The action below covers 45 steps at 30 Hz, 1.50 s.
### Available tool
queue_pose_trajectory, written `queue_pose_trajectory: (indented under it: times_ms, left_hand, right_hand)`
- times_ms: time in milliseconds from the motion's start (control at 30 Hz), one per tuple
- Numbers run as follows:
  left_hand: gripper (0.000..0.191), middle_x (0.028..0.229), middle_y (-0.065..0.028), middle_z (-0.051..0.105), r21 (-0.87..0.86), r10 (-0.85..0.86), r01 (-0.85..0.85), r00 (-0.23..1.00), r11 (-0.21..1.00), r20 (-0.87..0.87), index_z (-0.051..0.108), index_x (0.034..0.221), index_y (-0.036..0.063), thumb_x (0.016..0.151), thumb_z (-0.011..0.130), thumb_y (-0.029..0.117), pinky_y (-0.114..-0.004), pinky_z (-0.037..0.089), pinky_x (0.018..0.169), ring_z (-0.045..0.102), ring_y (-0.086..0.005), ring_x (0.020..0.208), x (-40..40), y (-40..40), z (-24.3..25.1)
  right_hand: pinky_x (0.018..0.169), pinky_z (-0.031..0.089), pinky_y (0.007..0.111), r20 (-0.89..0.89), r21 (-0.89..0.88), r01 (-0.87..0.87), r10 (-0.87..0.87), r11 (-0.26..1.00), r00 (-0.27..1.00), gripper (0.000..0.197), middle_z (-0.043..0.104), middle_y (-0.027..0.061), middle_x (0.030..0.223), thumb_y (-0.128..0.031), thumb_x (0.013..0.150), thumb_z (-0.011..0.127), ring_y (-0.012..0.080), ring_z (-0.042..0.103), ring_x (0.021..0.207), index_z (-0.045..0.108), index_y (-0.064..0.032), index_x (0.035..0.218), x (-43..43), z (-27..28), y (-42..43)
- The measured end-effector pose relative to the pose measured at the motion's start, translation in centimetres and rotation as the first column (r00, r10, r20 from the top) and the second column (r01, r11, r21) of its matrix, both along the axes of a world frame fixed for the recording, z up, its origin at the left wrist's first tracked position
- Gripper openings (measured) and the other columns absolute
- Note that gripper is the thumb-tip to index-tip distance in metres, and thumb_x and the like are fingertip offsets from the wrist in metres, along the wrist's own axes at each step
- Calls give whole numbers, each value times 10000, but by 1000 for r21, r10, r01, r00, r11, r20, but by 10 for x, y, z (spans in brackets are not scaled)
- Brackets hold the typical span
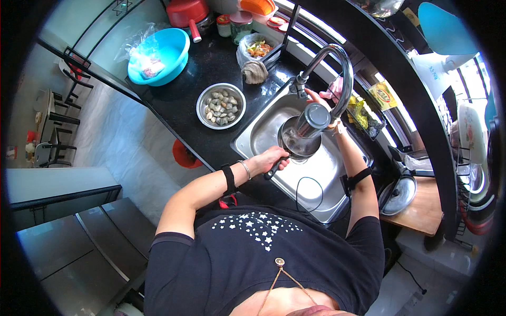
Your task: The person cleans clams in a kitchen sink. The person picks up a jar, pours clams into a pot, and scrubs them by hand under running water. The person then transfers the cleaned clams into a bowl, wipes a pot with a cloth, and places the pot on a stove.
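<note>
My left hand (272, 158) is closed around the black handle of a small saucepan (285, 134), which I hold over the left part of a stainless steel sink (259, 136). Above the pan is the round grey head of the chrome faucet (348, 75), partly hiding the pan's inside; liquid seems to be in it. My right hand (316, 98) is behind the faucet head, beside the faucet's base, its fingers partly hidden; whether it grips anything is unclear. A metal bowl of clams (200, 103) rests on the black counter to the left of the sink.
A blue basin (174, 65) with a plastic bag stands at the counter's far left. Behind the clams are a folded brown cloth (254, 72), a lined bowl of food scraps (259, 49), glass jars (241, 27) and a red pot (185, 12). A pot lid (403, 195) lies right of the sink.
</note>
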<state>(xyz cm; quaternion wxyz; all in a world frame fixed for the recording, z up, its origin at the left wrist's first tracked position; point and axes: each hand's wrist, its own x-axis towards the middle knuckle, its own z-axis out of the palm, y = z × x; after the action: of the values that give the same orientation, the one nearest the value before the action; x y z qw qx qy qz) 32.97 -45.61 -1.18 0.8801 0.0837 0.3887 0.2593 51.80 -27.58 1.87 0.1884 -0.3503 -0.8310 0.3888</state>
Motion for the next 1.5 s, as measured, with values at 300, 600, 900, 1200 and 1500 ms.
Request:
queue_pose_trajectory:
  times_ms: [300,600,900,1200,1500]
  left_hand:
    - [92,719,-72,486,28,-28,29,999,999,-45,426,833,16,884,434,91,-196,361,391,426,-85,515,-1,-4,1]
    - [84,699,-53,479,88,-105,109,993,990,-50,418,842,23,890,418,92,-187,358,383,428,-74,510,5,-2,5]
    - [102,691,-18,472,246,-156,166,986,955,-61,436,930,31,886,451,121,-172,332,383,415,-48,487,-43,-29,24]
    - [231,748,-30,514,384,183,8,870,923,-457,470,1085,18,862,459,82,-172,370,385,450,-51,523,-150,-69,93]
    - [439,723,-72,541,512,459,30,397,859,-794,406,1241,-1,808,457,51,-257,428,449,518,-116,533,-196,-48,89]
  right_hand:
    - [838,401,233,-12,-252,64,-69,966,998,515,481,90,1148,-180,899,421,126,484,970,246,-67,1370,9,-7,4]
    - [820,466,317,-349,-653,49,-358,756,866,673,538,202,1089,-80,787,604,229,563,974,217,-31,1335,-8,-2,11]
    - [892,428,337,-419,-616,-16,-311,787,853,717,438,212,1240,-61,807,568,271,481,1112,146,-97,1386,-14,-12,17]
    - [862,442,323,-364,-574,79,-340,815,867,658,457,149,1205,-101,798,607,223,523,1025,248,-71,1348,-3,-22,13]
    - [849,436,325,-338,-612,117,-392,783,856,649,460,149,1185,-146,785,633,212,504,1041,285,-52,1324,-20,-13,12]
